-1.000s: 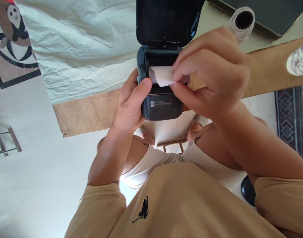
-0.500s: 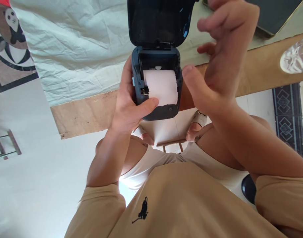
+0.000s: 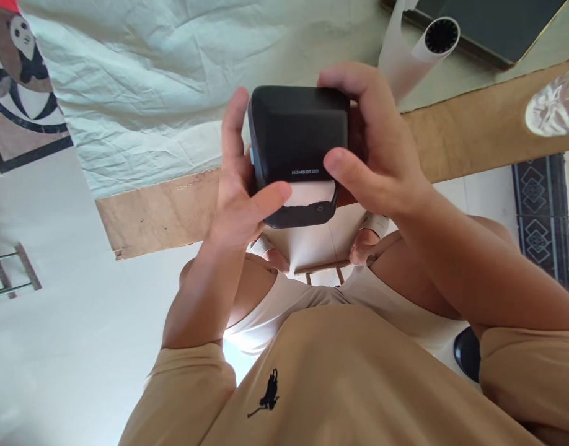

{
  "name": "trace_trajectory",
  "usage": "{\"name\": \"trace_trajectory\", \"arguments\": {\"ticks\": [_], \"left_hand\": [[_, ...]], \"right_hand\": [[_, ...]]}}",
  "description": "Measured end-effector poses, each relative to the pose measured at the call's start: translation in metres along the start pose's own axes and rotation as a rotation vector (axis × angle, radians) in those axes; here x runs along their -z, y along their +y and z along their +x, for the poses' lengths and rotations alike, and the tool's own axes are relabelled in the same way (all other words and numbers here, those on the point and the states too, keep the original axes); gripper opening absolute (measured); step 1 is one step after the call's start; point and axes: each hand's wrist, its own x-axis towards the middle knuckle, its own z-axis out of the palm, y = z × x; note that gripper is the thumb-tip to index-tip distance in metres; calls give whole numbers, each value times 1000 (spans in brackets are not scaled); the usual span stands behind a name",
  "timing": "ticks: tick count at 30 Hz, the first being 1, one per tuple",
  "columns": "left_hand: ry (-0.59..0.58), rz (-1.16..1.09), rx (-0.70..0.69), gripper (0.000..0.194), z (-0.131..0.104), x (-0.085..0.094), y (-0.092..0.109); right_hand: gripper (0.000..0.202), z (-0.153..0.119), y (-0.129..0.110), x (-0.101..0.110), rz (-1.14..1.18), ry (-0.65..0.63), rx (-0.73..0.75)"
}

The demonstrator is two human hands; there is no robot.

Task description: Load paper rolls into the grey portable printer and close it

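Note:
A dark label printer marked NIIMBOT is held over the table's near edge, its black lid down over the body. From the slot below the lid a strip of white label paper sticks out. My left hand grips the printer's left side, the thumb lying on the paper's left end. On the right side my right hand is wrapped round the lid, fingers at the top corner and thumb on the front. The roll inside the printer is hidden by the lid.
Behind my right hand, a curled white sheet with a paper-roll core lies by a dark flat case. A clear glass stands at the right. Pale green cloth covers the table, whose wooden edge shows.
The printer's lid has swung down from raised to closed, covering the paper roll. My right hand has come down from the air onto the lid. The left hand keeps its hold.

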Motion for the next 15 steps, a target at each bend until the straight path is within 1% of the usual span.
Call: {"name": "trace_trajectory", "arguments": {"ticks": [2, 3, 5, 6, 11, 15], "left_hand": [[41, 21, 32, 54, -3, -6, 8], [48, 23, 48, 42, -5, -9, 11], [33, 9, 59, 30, -6, -11, 13], [22, -7, 52, 28, -6, -10, 12], [-29, -80, -20, 34, -3, -3, 0], [-73, -72, -4, 35, -3, 2, 0]], "right_hand": [[59, 3, 2, -2, 88, -44, 51], [60, 3, 1, -2, 119, -56, 54], [62, 4, 0, -2, 148, -78, 21], [62, 3, 0, -2, 166, -82, 12], [58, 3, 0, -1, 229, -77, 27], [59, 5, -1, 0, 175, -89, -1]]}}
